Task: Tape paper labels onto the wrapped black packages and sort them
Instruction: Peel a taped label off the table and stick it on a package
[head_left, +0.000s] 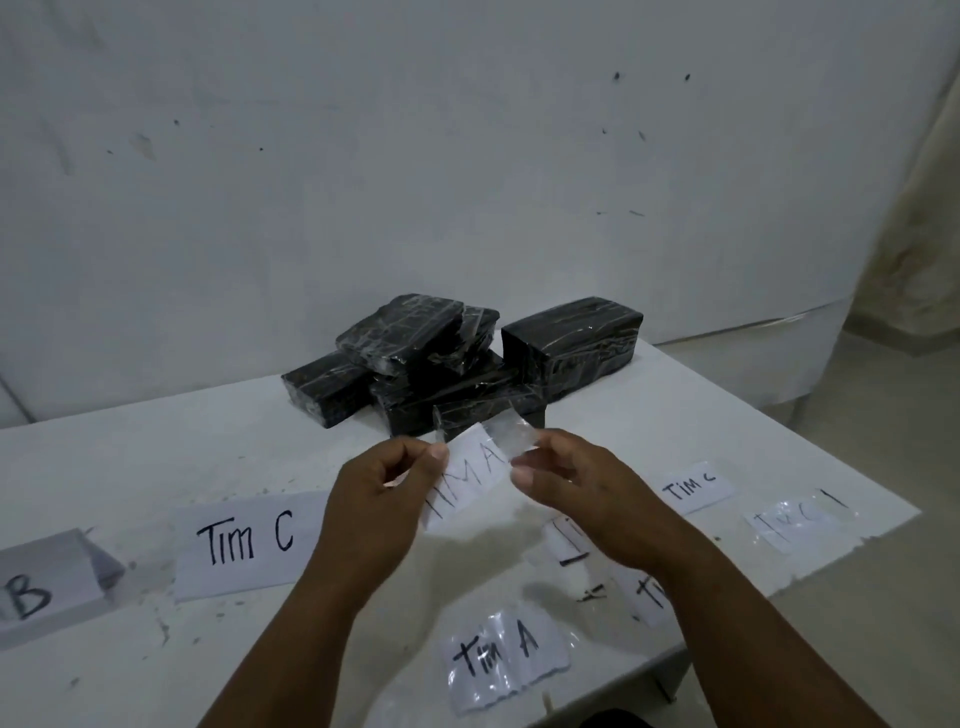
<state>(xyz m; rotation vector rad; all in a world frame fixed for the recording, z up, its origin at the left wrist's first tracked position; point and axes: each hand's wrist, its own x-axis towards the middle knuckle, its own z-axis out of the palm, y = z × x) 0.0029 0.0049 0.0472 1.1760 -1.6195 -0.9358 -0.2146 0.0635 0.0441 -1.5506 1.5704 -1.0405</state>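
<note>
Both hands hold one paper label (470, 475) above the white table (156, 457); it reads "TIM A" and carries clear tape that sticks out past its upper end. My left hand (376, 501) pinches its left edge between thumb and fingers. My right hand (576, 486) pinches its right edge and the tape. Behind the label lies a pile of several black packages (441, 364) wrapped in shiny film, stacked at the table's far middle.
A large "Tim C" sheet (247, 543) and a sheet with "B" (47, 587) lie at the left. More taped labels lie near: "Tim A" (501, 654) at the front, "Tim C" (693, 488) and others at the right, close to the table's right edge.
</note>
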